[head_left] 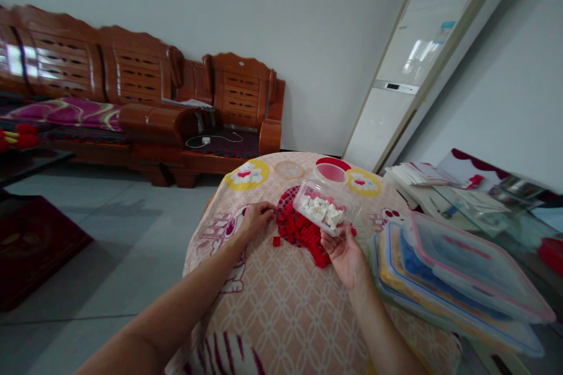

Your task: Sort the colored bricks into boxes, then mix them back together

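Plastic box [353, 206], single, clear and rectangular, holds jumbled white and pink lumps [323, 210] over a heap of knobbly red blocks [303, 234], one square block [276, 241] lying loose on the patterned cloth [299, 296]. Hands sit apart: the upturned right hand [345, 255] grips the box's near edge; the left hand [258, 219] bends beside the heap, its grip impossible to tell

Head view: from the person's head, forward and downward
Near: hands [256, 218], table [303, 304]
Farther: wooden sofa [136, 67] at left, wall [308, 41] straight ahead
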{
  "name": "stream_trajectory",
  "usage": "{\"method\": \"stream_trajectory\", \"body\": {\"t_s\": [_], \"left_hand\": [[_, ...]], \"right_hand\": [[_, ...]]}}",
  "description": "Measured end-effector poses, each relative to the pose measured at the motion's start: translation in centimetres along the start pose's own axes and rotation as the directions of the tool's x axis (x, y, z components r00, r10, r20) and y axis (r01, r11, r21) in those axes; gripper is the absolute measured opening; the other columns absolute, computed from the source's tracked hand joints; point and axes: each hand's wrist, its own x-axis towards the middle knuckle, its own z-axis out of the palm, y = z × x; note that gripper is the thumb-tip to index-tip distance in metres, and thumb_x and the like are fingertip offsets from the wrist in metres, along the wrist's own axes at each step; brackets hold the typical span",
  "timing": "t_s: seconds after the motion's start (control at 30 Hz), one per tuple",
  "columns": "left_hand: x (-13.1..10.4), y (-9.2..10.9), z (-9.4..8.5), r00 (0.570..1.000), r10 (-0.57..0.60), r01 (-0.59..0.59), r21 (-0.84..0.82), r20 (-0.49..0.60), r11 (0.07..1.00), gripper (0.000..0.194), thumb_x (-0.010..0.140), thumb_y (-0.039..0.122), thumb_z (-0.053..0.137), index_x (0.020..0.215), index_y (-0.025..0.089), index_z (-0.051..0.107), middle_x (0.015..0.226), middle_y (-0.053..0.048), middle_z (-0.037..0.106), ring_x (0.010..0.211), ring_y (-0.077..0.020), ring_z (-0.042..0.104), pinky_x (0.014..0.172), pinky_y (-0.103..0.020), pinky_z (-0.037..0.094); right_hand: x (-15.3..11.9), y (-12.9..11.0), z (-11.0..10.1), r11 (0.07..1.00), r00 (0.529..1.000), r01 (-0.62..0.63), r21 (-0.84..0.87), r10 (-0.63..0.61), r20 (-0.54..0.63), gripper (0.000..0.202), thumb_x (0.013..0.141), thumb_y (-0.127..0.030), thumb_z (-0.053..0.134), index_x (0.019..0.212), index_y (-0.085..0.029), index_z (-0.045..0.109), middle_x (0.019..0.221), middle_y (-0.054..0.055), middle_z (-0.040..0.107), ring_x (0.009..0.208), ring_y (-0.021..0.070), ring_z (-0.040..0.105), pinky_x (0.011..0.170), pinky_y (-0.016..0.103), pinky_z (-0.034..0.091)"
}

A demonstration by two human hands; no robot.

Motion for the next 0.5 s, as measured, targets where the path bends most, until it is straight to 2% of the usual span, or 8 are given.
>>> {"method": "stream_trajectory", "body": {"t_s": [0.1, 0.2, 0.27, 0.37, 0.43, 0.5], "left_hand": [[-0.3, 0.9, 0.0, 0.998, 0.010, -0.008, 0.045, -0.056, 0.999, 0.025, 0.077, 0.026, 0.050, 0.086, 0.019, 0.071, 0.075, -0.002, 0.071, 0.070, -0.0158, 0.064, 0.064, -0.024, 0.049], [-0.2, 2.7, 0.5, 0.984, 0.157, -0.145, 0.148, -0.078, 0.978, 0.023, 0.079, 0.025, 0.051, 0.088, 0.019, 0.071, 0.090, -0.005, 0.072, 0.085, -0.0179, 0.065, 0.079, -0.028, 0.051], [0.4, 4.2, 1.5, 0.950, 0.313, -0.310, 0.182, 0.015, 0.933, 0.023, 0.082, 0.026, 0.051, 0.091, 0.019, 0.071, 0.099, -0.006, 0.071, 0.094, -0.0194, 0.064, 0.090, -0.031, 0.050], [1.9, 6.5, 4.6, 0.852, 0.483, -0.516, 0.162, 0.202, 0.841, 0.025, 0.088, 0.027, 0.047, 0.096, 0.019, 0.070, 0.107, -0.009, 0.069, 0.102, -0.0205, 0.062, 0.096, -0.033, 0.048], [3.0, 7.5, 7.3, 0.805, 0.528, -0.583, 0.192, 0.270, 0.790, 0.025, 0.089, 0.028, 0.047, 0.095, 0.017, 0.069, 0.108, -0.011, 0.068, 0.104, -0.0223, 0.061, 0.098, -0.035, 0.047], [3.9, 8.1, 9.7, 0.746, 0.541, -0.643, 0.210, 0.389, 0.736, 0.025, 0.089, 0.028, 0.046, 0.091, 0.017, 0.069, 0.101, -0.011, 0.070, 0.100, -0.0224, 0.062, 0.098, -0.035, 0.047]], "right_hand": [[-0.7, -0.3, 0.3, 0.999, 1.000, -0.013, -0.033, 0.014, 0.018, 0.024, 0.085, -0.042, 0.067, 0.078, -0.019, 0.065, 0.081, 0.007, 0.077, 0.077, 0.0187, 0.074, 0.071, 0.030, 0.060], [-1.6, -0.5, 0.9, 0.995, 0.998, 0.039, -0.090, -0.035, 0.049, 0.025, 0.085, -0.044, 0.067, 0.078, -0.020, 0.064, 0.080, 0.005, 0.077, 0.076, 0.0193, 0.074, 0.068, 0.030, 0.060], [-2.2, -0.7, 1.3, 0.989, 0.993, 0.104, -0.109, -0.097, 0.067, 0.023, 0.084, -0.044, 0.068, 0.079, -0.021, 0.064, 0.082, 0.004, 0.076, 0.082, 0.0210, 0.074, 0.072, 0.034, 0.060], [-2.6, -1.2, 1.5, 0.978, 0.984, 0.173, -0.115, -0.167, 0.064, 0.023, 0.083, -0.044, 0.068, 0.078, -0.022, 0.065, 0.087, 0.004, 0.076, 0.089, 0.0221, 0.073, 0.082, 0.039, 0.058], [-2.8, -1.6, 1.3, 0.972, 0.978, 0.207, -0.113, -0.205, 0.025, 0.023, 0.083, -0.045, 0.068, 0.079, -0.022, 0.067, 0.088, 0.005, 0.076, 0.090, 0.0216, 0.072, 0.086, 0.040, 0.057], [-3.1, -2.1, 1.0, 0.965, 0.970, 0.239, -0.107, -0.243, -0.022, 0.024, 0.082, -0.045, 0.069, 0.080, -0.022, 0.068, 0.090, 0.006, 0.076, 0.092, 0.0215, 0.072, 0.088, 0.041, 0.056]]}}
